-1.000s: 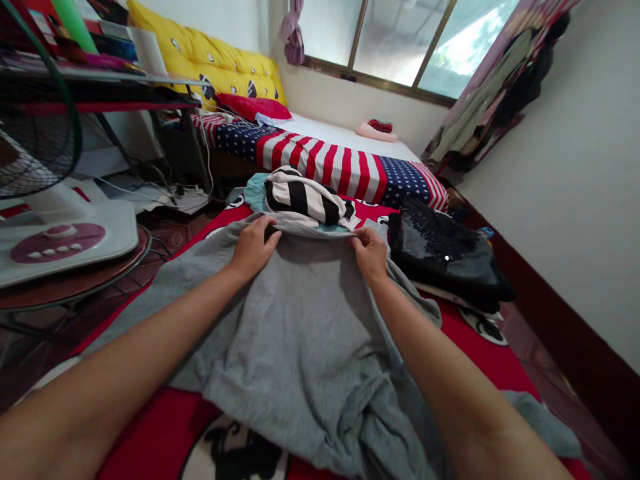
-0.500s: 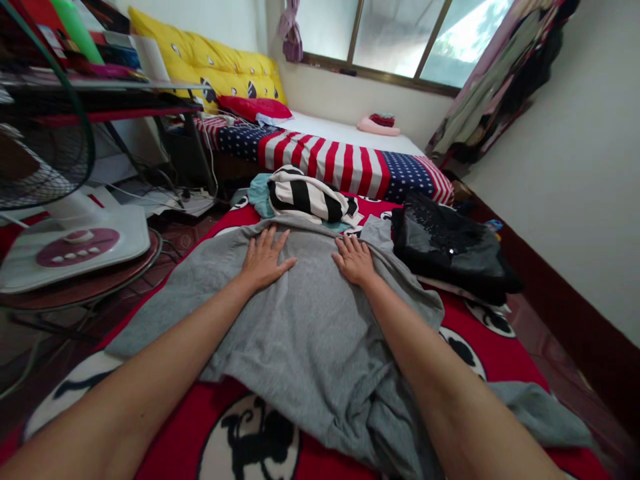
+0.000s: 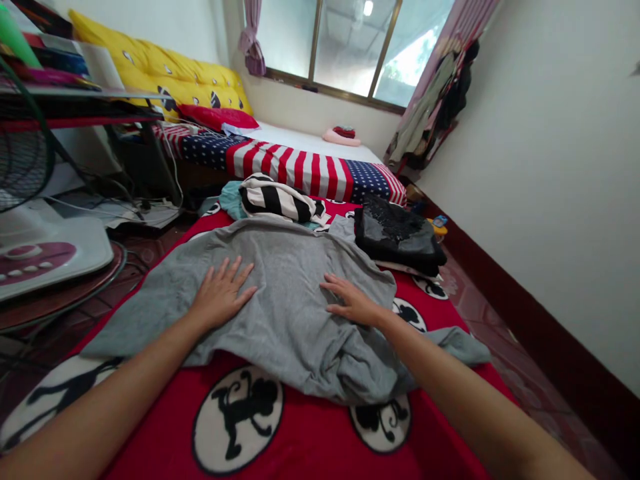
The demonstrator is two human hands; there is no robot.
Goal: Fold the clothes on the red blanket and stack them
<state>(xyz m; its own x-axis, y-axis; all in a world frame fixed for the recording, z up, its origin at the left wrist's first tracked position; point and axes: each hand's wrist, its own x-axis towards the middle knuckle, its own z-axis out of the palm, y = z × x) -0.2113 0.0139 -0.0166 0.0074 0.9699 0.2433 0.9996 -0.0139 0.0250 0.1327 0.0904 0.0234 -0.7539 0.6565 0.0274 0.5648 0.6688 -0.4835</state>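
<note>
A grey garment (image 3: 290, 293) lies spread over a red blanket (image 3: 310, 433) printed with black monkey figures in white circles. My left hand (image 3: 220, 297) rests flat on the garment's left part, fingers spread. On its right part my right hand (image 3: 350, 301) also lies flat and open. The garment's near edge is bunched into folds below my right hand. Neither hand holds anything.
A black-and-white striped cloth (image 3: 275, 197) on a teal piece lies beyond the garment. A folded black garment (image 3: 395, 233) sits to the right. A stars-and-stripes mattress (image 3: 300, 163) lies behind, a fan base (image 3: 45, 247) and a desk at left, a wall at right.
My hands let go of the garment's far edge, flattened on it, and slid toward me and apart over the cloth. The view has pulled back and swung a little right.
</note>
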